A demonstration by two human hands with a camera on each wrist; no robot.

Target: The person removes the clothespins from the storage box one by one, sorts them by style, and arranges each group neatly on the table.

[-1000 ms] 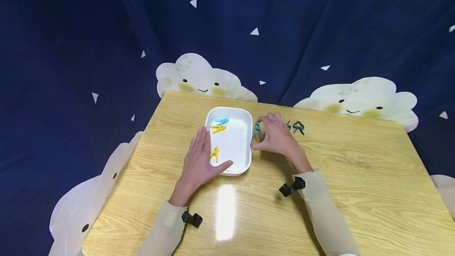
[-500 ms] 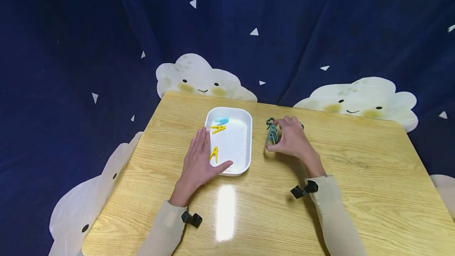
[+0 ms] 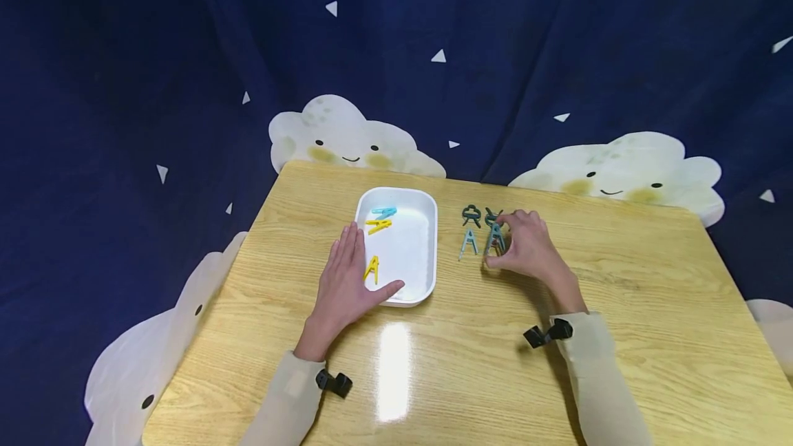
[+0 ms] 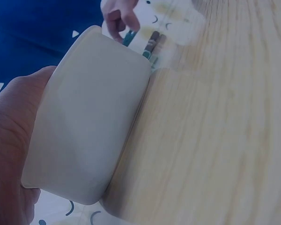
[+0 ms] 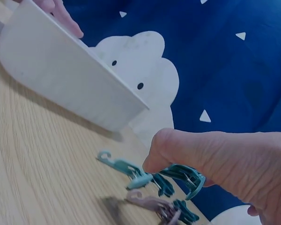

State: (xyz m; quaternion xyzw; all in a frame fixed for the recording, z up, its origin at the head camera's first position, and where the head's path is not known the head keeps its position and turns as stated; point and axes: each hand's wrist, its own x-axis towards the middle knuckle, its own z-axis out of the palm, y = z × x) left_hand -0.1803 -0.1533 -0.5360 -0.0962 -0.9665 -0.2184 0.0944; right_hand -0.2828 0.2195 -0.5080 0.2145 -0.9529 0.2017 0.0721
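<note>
My right hand (image 3: 526, 246) pinches a teal clothespin (image 5: 185, 178) between thumb and forefinger, to the right of the tray. Just under it on the table lies a brownish-pink clothespin (image 5: 152, 202), partly covered in the head view. To its left lies a light blue clothespin (image 3: 469, 242), with dark green clips (image 3: 471, 215) behind. My left hand (image 3: 347, 281) rests on the left side of the white tray (image 3: 434, 253), fingers straight and thumb spread over the near edge. Inside the tray are a light blue clothespin (image 3: 385, 212) and yellow clothespins (image 3: 372, 268).
The wooden table (image 3: 619, 308) reaches back to a dark blue curtain (image 3: 396, 33) with white clouds and triangles. Black wrist cameras (image 3: 548, 333) are strapped over both sleeves.
My right hand has moved right from beside the tray's right rim, still holding the teal clothespin. The light blue clothespin and green clips on the table have come into sight. My left hand stays put.
</note>
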